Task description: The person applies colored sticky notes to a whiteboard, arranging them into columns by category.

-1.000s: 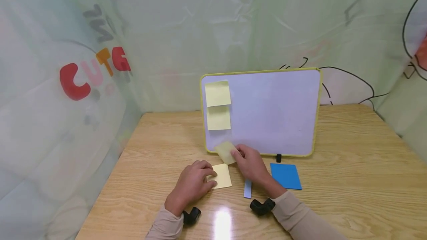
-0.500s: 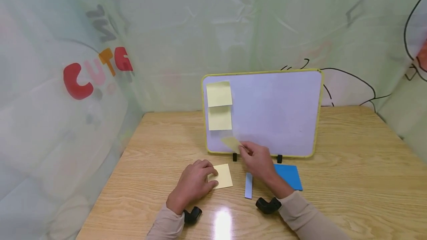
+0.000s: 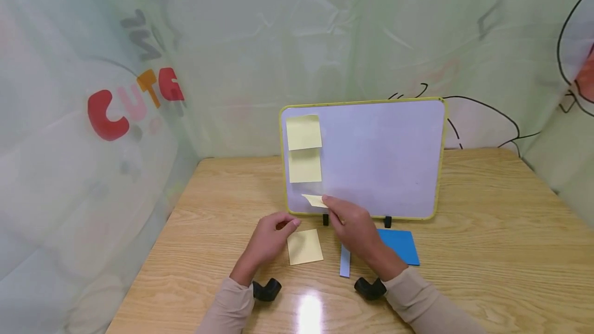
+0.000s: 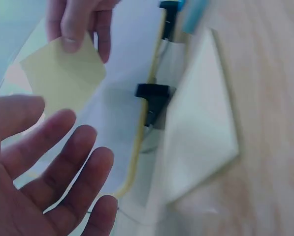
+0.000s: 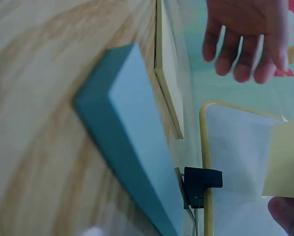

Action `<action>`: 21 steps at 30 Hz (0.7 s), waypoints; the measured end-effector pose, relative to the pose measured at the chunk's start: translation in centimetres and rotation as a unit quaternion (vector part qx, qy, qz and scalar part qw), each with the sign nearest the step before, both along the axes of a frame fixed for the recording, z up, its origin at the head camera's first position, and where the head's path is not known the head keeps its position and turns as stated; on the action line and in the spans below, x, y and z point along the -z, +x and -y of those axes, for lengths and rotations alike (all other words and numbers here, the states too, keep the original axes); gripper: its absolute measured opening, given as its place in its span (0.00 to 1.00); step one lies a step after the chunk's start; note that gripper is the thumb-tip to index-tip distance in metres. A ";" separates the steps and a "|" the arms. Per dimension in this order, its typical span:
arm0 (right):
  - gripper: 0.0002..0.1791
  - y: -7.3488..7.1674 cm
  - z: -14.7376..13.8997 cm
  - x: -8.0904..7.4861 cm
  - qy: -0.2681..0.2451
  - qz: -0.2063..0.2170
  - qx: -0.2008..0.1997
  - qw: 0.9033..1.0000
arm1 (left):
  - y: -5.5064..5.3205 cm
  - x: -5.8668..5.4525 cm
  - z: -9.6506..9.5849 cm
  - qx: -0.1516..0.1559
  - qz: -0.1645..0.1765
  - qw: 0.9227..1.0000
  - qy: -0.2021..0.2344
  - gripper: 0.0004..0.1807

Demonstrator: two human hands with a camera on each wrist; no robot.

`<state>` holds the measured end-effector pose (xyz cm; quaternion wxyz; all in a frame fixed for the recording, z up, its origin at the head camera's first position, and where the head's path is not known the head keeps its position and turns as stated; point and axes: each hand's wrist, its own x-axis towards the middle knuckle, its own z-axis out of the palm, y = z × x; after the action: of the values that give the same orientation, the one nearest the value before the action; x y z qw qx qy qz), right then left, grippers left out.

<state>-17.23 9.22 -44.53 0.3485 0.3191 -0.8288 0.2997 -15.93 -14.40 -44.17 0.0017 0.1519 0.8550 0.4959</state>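
Observation:
A loose yellow sticky note [image 3: 314, 200] is pinched at its edge by my right hand [image 3: 355, 223], in front of the whiteboard's lower left part. In the left wrist view the held sticky note [image 4: 65, 73] shows its flat face below the thumb. My left hand [image 3: 271, 236] is raised just left of the yellow sticky note pad [image 3: 304, 247], fingers relaxed and holding nothing; the left wrist view shows its fingers [image 4: 82, 172] spread apart. Two yellow sticky notes, an upper note [image 3: 303, 132] and a lower note [image 3: 304, 165], are stuck one below the other on the whiteboard [image 3: 380, 159].
The yellow-framed whiteboard stands on black feet [image 3: 388, 221] at the back of the wooden table [image 3: 487, 251]. A blue sticky note pad [image 3: 400, 246] lies right of my right wrist, partly covered by it. A narrow light-blue strip [image 3: 345, 263] lies between the pads.
My left hand has lifted off the yellow pad, its fingers turning upward. The right hand has moved slightly up and right, tilting the held note so it appears thinner.

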 end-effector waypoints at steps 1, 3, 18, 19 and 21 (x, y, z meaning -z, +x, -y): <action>0.21 0.0 0.0 0.0 0.004 -0.009 -0.001 1.000 | -0.2 -0.2 -0.1 -0.006 0.010 1.000 0.017 0.17; 0.21 -0.1 0.0 0.1 0.008 -0.025 -0.005 1.000 | -0.5 -0.4 -0.3 -0.011 0.030 0.998 0.051 0.19; 0.15 -0.5 0.4 0.0 0.043 -0.090 -0.025 0.995 | -1.9 -1.1 -1.8 -0.023 0.093 0.983 0.155 0.21; 0.15 -0.5 0.5 -0.1 0.044 -0.090 -0.024 0.995 | -2.0 -1.1 -1.8 -0.027 0.096 0.983 0.157 0.21; 0.16 -0.6 0.7 -0.3 0.043 -0.091 -0.022 0.995 | -2.1 -1.0 -1.7 -0.033 0.102 0.980 0.166 0.21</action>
<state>-17.81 8.51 -44.26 0.4022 0.3778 -0.7983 0.2413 -17.99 -12.70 -43.13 0.0474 0.0699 0.7609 0.6433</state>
